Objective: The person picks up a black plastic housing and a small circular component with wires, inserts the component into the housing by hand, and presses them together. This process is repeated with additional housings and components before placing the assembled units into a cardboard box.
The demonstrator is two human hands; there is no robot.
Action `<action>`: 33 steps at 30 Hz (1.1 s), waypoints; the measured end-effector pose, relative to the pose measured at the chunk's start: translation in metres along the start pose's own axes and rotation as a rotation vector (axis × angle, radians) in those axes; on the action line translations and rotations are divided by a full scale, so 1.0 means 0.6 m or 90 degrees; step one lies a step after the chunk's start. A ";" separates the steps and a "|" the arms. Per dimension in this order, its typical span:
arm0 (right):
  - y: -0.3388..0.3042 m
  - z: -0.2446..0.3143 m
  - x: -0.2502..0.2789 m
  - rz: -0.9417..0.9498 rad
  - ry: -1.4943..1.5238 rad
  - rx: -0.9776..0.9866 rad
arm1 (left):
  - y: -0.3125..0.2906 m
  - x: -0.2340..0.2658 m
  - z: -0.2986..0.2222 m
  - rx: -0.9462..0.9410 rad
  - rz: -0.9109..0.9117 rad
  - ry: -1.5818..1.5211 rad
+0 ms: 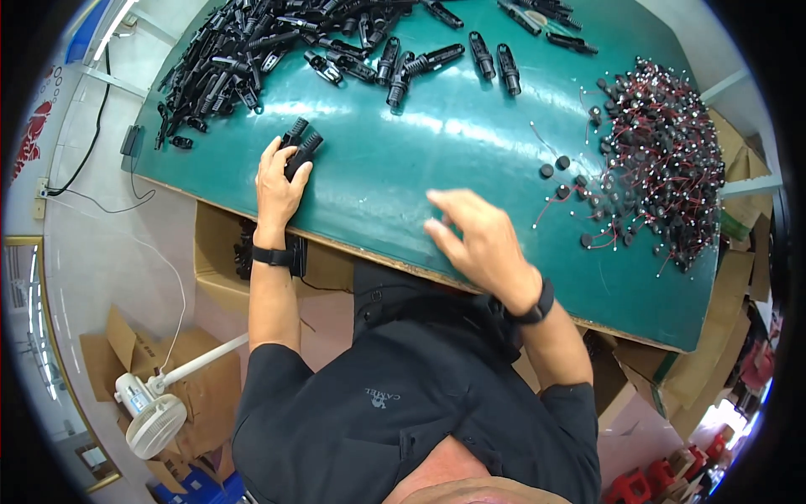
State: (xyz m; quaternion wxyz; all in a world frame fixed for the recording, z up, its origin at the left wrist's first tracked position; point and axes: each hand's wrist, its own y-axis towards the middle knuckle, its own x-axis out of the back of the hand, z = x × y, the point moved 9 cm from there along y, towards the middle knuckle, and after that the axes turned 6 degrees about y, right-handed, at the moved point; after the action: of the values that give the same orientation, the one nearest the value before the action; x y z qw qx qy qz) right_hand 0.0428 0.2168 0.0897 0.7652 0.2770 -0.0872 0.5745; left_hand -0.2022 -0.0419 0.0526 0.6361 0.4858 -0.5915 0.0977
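Clamping two slim black plastic pieces (305,154) at ten o'clock in the grip of the left hand (280,183), over the glossy green counter (369,193). Aiming ribbed ends toward one o'clock, with long axes nearly parallel. Holding the right hand (483,238) at three, grip apart. Showing white lettering (383,396) on the black cloth shirt (336,433) at six. Spotting heaped similar black pieces (243,50) at eleven, round red-wired black parts (663,155) at two.

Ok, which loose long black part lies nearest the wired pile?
The rightmost long black part, lying nearly sideways beyond the right hand; the other long parts lie further left.
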 end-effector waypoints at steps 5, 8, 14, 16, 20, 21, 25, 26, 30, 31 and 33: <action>0.219 -0.058 -0.044 -0.057 -0.229 0.025 | 0.000 0.004 0.005 0.068 -0.004 -0.139; 0.304 -0.089 -0.088 -0.031 -0.317 -0.013 | -0.007 0.006 0.009 0.077 -0.019 -0.184; 0.293 -0.141 -0.095 -0.015 -0.438 -0.062 | -0.020 0.042 -0.029 0.043 -0.090 -0.103; 0.235 -0.118 -0.061 -0.031 -0.279 -0.088 | -0.036 0.062 -0.078 0.002 -0.121 -0.095; 0.089 -0.046 -0.017 -0.066 -0.159 0.002 | -0.034 0.053 -0.226 -0.131 -0.043 -0.191; 0.058 -0.029 -0.024 -0.018 -0.058 -0.032 | -0.043 0.043 -0.260 -0.186 0.000 -0.239; -0.033 -0.015 -0.014 0.028 0.111 -0.163 | -0.068 -0.011 -0.352 -0.358 0.159 -0.247; -0.046 -0.023 -0.010 0.034 0.152 -0.197 | -0.068 -0.013 -0.362 -0.369 0.161 -0.257; -0.076 -0.076 0.126 -0.155 -0.062 -0.150 | -0.069 -0.013 -0.359 -0.266 0.209 -0.368; -0.076 -0.088 0.163 -0.213 -0.205 -0.133 | -0.071 -0.019 -0.350 -0.214 0.214 -0.413; -0.064 -0.104 0.201 -0.272 -0.347 -0.115 | -0.080 -0.036 -0.333 -0.104 0.224 -0.500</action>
State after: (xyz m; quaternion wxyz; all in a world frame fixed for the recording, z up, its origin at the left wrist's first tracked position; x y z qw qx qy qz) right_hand 0.1063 0.3427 0.0798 0.8379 0.3633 -0.2791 0.2967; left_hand -0.0432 0.0900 0.0446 0.3730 0.3258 -0.8681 -0.0344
